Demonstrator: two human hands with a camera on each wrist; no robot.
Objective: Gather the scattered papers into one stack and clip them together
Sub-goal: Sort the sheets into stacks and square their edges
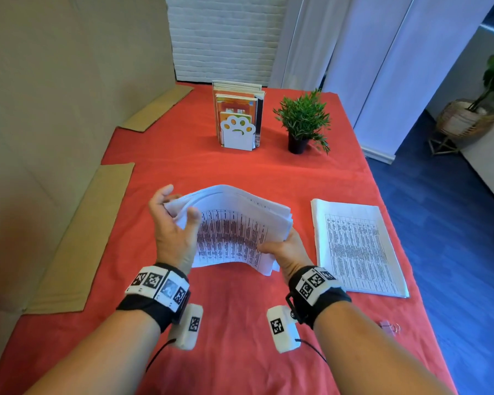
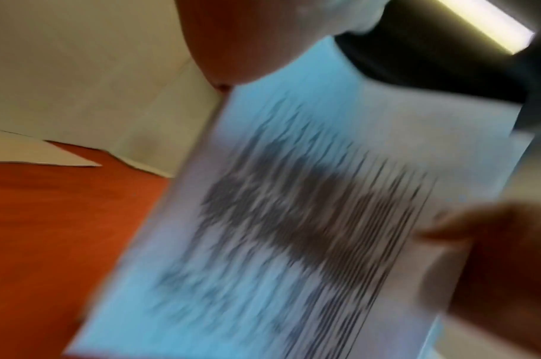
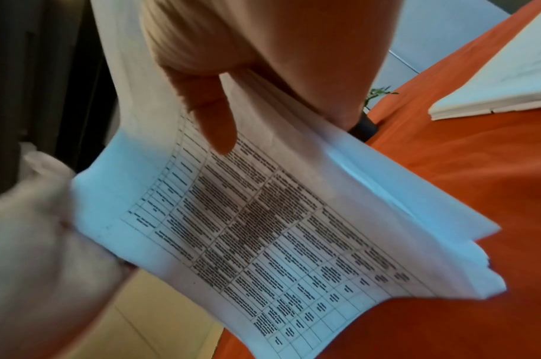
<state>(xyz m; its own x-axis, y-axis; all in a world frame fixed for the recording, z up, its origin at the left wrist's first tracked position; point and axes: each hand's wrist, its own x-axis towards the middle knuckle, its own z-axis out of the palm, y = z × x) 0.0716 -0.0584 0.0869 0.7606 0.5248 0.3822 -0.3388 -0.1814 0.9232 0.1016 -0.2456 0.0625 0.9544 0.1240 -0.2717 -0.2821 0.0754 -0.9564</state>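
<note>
With my left hand (image 1: 174,223) and right hand (image 1: 283,250) both gripping the bowed sheaf of printed papers (image 1: 234,229) above the red tablecloth (image 1: 240,323), I should tap its uneven edges flush before clipping.

The left wrist view is motion-blurred: the print on the bundle of papers (image 2: 293,218) smears into unreadable streaks. Near the table's right edge, the right forearm (image 1: 362,346) partly hides a small clip (image 1: 390,328). The fingers under the bundle are hidden.

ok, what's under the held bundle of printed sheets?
Under the curved bundle of white printed sheets, only red tablecloth shows. The right hand's fingers beneath are covered; any sheet directly below can't be seen.
</note>
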